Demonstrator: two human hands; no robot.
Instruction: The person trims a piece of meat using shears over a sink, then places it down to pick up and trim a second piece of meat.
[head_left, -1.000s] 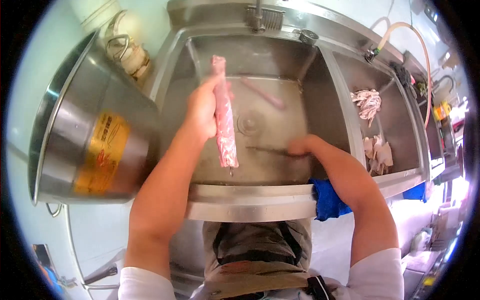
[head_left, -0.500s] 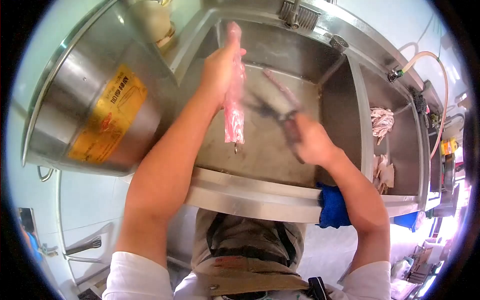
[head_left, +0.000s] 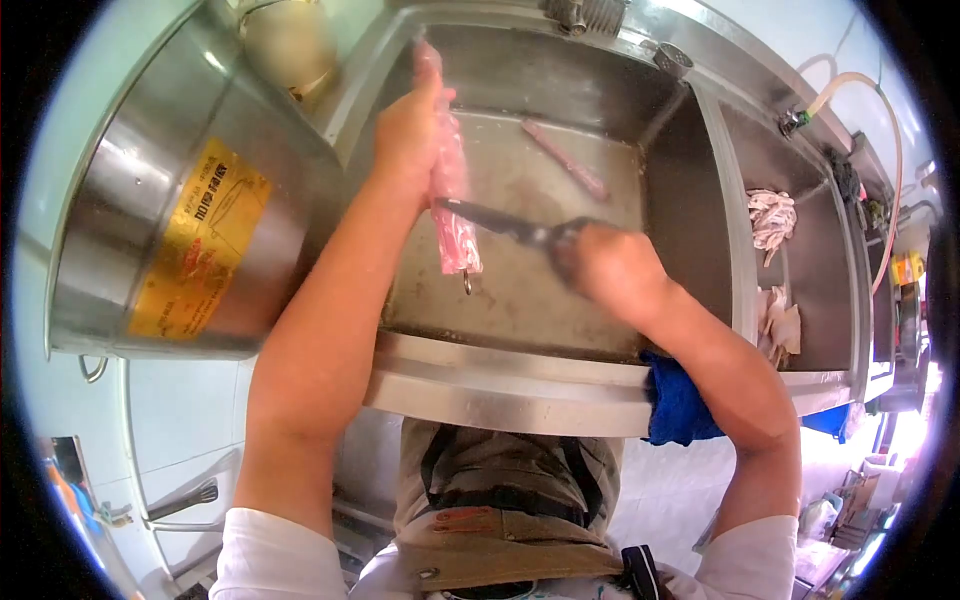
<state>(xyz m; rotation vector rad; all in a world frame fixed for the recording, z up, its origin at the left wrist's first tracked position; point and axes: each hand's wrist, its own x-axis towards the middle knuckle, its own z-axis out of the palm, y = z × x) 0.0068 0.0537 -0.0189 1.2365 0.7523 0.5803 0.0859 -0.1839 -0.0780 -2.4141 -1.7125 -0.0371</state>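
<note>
My left hand is closed round a long, pink, glossy piece that looks like raw meat. I hold it lengthwise over the sink, its far tip rising beyond my fingers. A small shiny loop hangs at its near end. In my right hand, somewhat blurred, are dark-bladed scissors, fingers wrapped round the handles. Their blades point left, and the tip overlaps the pink piece just below my left hand. A thinner pink strip lies on the sink floor.
Left of the sink stands a large steel bucket with a yellow label. The right compartment holds pale strips and flat pale pieces. A blue cloth hangs over the front edge. A hose loops at the right.
The scissors have swung left, and their blades now cross the pink piece. My left hand and that piece appear slightly farther left in view. The strip in the sink is uncovered.
</note>
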